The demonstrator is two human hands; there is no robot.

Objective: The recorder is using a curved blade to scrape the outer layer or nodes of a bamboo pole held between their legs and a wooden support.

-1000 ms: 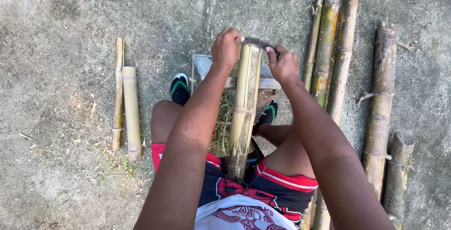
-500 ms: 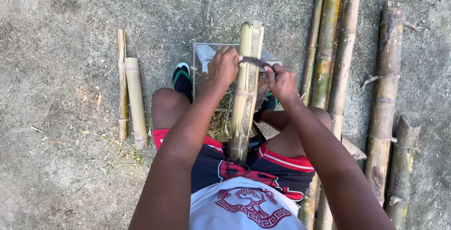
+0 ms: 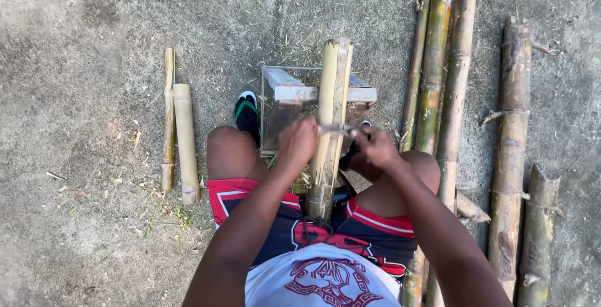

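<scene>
Left hand (image 3: 298,145): fingers curled shut on one end of a drawknife blade (image 3: 336,130). Right hand (image 3: 374,147): closed on the other end. Bamboo pole (image 3: 330,125): between both fists, under the blade, propped on a wooden stand (image 3: 294,92). Cut bamboo pieces (image 3: 178,128): well left of the fingers. Long poles (image 3: 438,94): right.

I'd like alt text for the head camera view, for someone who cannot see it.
A seated person's left hand and right hand grip a blade across a bamboo pole resting on a small wooden stand. More bamboo poles lie on the concrete ground.
</scene>
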